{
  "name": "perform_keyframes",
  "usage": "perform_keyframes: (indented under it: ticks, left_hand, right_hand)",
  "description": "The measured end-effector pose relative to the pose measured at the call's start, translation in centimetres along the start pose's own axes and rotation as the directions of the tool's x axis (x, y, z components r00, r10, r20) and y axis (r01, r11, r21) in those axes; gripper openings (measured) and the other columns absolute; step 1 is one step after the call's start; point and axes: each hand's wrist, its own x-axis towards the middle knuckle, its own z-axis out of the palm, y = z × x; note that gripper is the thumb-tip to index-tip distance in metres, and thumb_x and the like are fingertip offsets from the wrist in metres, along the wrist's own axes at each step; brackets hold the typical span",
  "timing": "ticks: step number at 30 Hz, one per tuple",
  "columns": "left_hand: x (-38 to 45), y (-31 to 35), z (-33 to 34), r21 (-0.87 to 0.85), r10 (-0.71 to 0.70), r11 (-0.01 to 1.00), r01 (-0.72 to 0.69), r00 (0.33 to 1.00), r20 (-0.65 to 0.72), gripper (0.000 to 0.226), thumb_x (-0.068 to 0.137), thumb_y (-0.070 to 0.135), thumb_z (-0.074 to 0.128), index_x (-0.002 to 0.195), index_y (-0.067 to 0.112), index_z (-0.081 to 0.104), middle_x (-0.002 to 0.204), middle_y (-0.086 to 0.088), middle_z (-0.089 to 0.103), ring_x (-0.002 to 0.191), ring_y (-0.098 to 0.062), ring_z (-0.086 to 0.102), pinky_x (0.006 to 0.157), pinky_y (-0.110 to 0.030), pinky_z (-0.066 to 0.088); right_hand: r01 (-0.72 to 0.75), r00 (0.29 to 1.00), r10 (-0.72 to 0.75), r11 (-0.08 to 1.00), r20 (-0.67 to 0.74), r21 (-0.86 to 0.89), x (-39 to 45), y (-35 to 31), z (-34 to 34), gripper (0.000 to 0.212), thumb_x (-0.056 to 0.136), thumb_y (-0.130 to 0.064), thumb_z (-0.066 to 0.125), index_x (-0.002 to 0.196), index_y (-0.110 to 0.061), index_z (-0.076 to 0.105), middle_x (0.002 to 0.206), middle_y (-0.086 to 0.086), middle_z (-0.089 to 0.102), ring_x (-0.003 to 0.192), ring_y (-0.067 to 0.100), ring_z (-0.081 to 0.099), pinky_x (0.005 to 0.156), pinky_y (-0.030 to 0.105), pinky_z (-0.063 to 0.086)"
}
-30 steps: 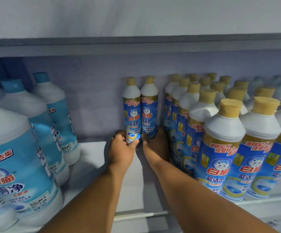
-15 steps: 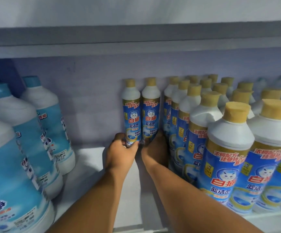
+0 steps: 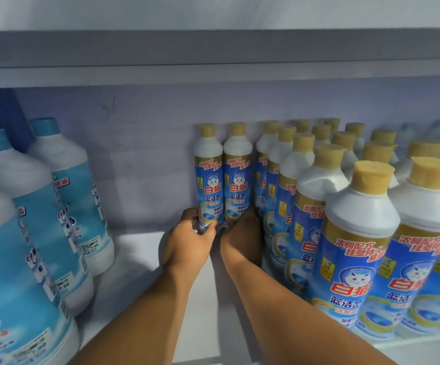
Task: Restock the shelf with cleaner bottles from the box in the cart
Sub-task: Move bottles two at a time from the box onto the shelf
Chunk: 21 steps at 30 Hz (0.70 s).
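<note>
Two bottles: I have the left bottle [image 3: 208, 177] and the right bottle [image 3: 237, 175] upright, touching, at the back wall, starting a new row.
Left hand [image 3: 187, 248]: clamped on the left bottle's base.
Right hand [image 3: 242, 241]: wrapped low on the right bottle, beside the full rows [image 3: 319, 206].
Hidden: both bottle bases, most fingers; the box and cart are outside the view.
Left of my hands: bare shelf [image 3: 140, 259], then big jugs [image 3: 63, 196], partly cut off.

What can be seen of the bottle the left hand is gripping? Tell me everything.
The left-hand bottle is slim, white and plastic-looking, with a tan cap and a blue wrap label showing a white cat, red characters and a gold band. It stands upright at the back of the shelf, close to the rear wall, pressed side by side against its twin bottle. The left hand wraps its base, thumb across the front. Its underside is hidden.
</note>
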Motion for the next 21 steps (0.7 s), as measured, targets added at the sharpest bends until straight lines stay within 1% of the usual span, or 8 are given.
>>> perform_keyframes:
  ticks: [1,2,6,9,12,16,19,21]
  left_hand:
    - [0.0,0.0,0.0,0.006,0.003,1.000,-0.003,1.000,-0.002,0.037,0.085,0.059,0.066,0.110,0.034,0.056,0.106,0.009,0.075,0.098,-0.025,0.070,0.079,-0.036,0.059]
    - [0.0,-0.1,0.1,0.012,0.003,1.000,-0.003,1.000,-0.003,0.037,0.085,0.060,0.065,0.109,0.034,0.056,0.105,0.009,0.075,0.098,-0.025,0.070,0.079,-0.036,0.059]
    - [-0.1,0.0,0.1,0.007,0.004,1.000,-0.004,1.000,-0.010,0.037,0.084,0.060,0.065,0.109,0.034,0.056,0.106,0.009,0.075,0.097,-0.025,0.070,0.079,-0.036,0.059]
    - [0.0,-0.1,0.0,-0.001,0.000,1.000,0.000,1.000,-0.009,0.039,0.084,0.061,0.065,0.110,0.033,0.057,0.106,0.009,0.075,0.096,-0.024,0.070,0.079,-0.036,0.059]
    - [0.0,-0.1,0.0,-0.017,-0.019,1.000,0.019,1.000,-0.004,0.037,0.084,0.060,0.066,0.109,0.034,0.058,0.107,0.009,0.075,0.096,-0.023,0.070,0.078,-0.033,0.057]
    - [0.0,-0.1,-0.1,-0.036,-0.031,0.999,0.031,1.000,0.005,0.035,0.084,0.059,0.067,0.108,0.035,0.058,0.106,0.012,0.075,0.096,-0.021,0.069,0.078,-0.030,0.056]
    - [0.0,-0.1,-0.1,-0.025,-0.015,1.000,0.015,1.000,0.012,0.035,0.084,0.060,0.066,0.109,0.037,0.057,0.105,0.014,0.074,0.096,-0.020,0.069,0.076,-0.029,0.055]
    - [-0.1,-0.1,-0.1,-0.020,-0.010,1.000,0.010,1.000,0.014,0.036,0.084,0.061,0.064,0.110,0.038,0.056,0.106,0.015,0.074,0.097,-0.019,0.069,0.076,-0.030,0.055]
  right_hand:
    - [-0.026,0.999,0.027,0.997,0.018,-0.066,0.2,0.1,0.1,0.056,0.098,-0.026,0.059,0.147,-0.013,0.036,0.146,0.008,0.048,0.136,0.023,0.046,0.110,0.034,0.040]
    - [-0.058,0.998,0.059,0.995,0.014,-0.079,0.1,0.0,-0.1,0.055,0.099,-0.029,0.059,0.146,-0.014,0.037,0.145,0.006,0.050,0.134,0.022,0.048,0.107,0.032,0.041]
    - [-0.051,0.999,0.049,0.992,-0.016,-0.118,-0.2,0.0,-0.6,0.045,0.100,-0.033,0.056,0.139,-0.014,0.042,0.138,0.005,0.056,0.127,0.022,0.056,0.097,0.031,0.048]
    - [-0.027,0.999,0.024,0.989,-0.022,-0.145,-0.6,-0.1,-0.4,0.048,0.100,-0.035,0.055,0.140,-0.013,0.041,0.139,0.007,0.053,0.127,0.024,0.055,0.097,0.032,0.048]
    - [-0.015,0.999,0.008,0.986,-0.046,-0.165,-0.6,0.1,-0.1,0.051,0.098,-0.036,0.057,0.140,-0.012,0.038,0.141,0.008,0.050,0.129,0.024,0.053,0.098,0.034,0.048]
    - [-0.048,0.998,0.037,0.972,-0.054,-0.229,-0.6,-0.2,-0.2,0.041,0.103,-0.031,0.049,0.138,-0.013,0.039,0.138,0.007,0.052,0.126,0.022,0.055,0.098,0.031,0.047]
    - [-0.058,0.998,0.051,0.969,-0.032,-0.238,-0.9,-0.4,-0.7,0.039,0.104,-0.031,0.045,0.137,-0.011,0.039,0.137,0.008,0.052,0.126,0.023,0.055,0.095,0.030,0.047]
    - [-0.072,0.997,0.061,0.971,-0.055,-0.226,-1.1,-0.6,-0.8,0.039,0.105,-0.032,0.042,0.137,-0.011,0.039,0.137,0.008,0.052,0.125,0.022,0.056,0.095,0.028,0.047]
